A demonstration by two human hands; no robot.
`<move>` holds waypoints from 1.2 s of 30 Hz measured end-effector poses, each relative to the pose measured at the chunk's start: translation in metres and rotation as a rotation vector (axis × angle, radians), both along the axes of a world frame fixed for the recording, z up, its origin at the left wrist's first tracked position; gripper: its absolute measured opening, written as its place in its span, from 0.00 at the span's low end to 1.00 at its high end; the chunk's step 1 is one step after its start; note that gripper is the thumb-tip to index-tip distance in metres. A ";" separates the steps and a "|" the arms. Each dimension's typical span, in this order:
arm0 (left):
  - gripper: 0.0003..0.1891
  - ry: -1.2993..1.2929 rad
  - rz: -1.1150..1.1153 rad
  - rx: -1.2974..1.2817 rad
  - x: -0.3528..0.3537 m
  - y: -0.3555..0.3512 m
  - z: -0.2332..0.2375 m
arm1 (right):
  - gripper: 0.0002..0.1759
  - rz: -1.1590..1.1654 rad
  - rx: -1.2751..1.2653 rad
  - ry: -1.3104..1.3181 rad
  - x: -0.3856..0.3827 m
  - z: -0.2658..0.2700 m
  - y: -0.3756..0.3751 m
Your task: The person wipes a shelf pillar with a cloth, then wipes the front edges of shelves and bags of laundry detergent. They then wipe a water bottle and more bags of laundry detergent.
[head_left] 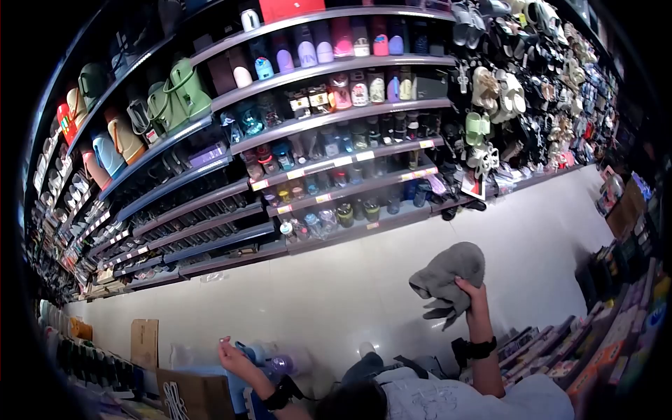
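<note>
My right hand is closed on a grey cloth, raised over the pale floor at the right of centre. The cloth is bunched, rounded at the top, with loose ends hanging at its lower left. My left hand is raised at the lower left, away from the cloth. Its fingers are bent together near their tips, and whatever they may hold is too small to make out. Below it are a cardboard box and a purple bottle-like item.
Shelves of bottles and cups curve across the far side, with green jugs at the left. Shoes hang at the upper right. A flat cardboard piece stands at the lower left. Packed goods line the lower right.
</note>
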State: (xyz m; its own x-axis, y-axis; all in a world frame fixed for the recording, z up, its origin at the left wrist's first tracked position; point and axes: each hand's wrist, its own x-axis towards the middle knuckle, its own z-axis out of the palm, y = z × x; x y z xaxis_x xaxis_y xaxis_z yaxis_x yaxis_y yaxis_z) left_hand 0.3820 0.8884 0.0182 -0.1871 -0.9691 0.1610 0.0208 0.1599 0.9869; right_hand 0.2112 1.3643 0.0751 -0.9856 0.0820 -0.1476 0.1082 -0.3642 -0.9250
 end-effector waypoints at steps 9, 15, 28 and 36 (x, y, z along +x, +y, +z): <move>0.09 -0.221 -0.127 -0.751 -0.146 0.013 0.051 | 0.23 -0.302 -0.219 0.008 -0.139 -0.026 -0.066; 0.04 -0.147 -0.447 -0.916 -0.215 -0.003 0.054 | 0.25 -0.304 -0.162 0.011 -0.238 -0.050 -0.111; 0.10 0.468 0.089 0.225 -0.375 -0.213 0.110 | 0.30 0.127 0.102 0.159 -0.455 -0.026 -0.406; 0.11 0.125 0.021 0.180 -0.420 -0.316 0.052 | 0.30 0.461 0.900 0.768 -0.505 0.023 -0.507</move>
State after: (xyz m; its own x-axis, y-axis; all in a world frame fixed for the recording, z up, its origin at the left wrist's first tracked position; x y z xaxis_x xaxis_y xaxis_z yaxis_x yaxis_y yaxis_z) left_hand -0.0385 0.5729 0.0699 -0.1561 -0.9877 0.0061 0.1436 -0.0166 0.9895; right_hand -0.2938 0.8568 0.0978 -0.7562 -0.5167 0.4014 -0.6149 0.3516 -0.7059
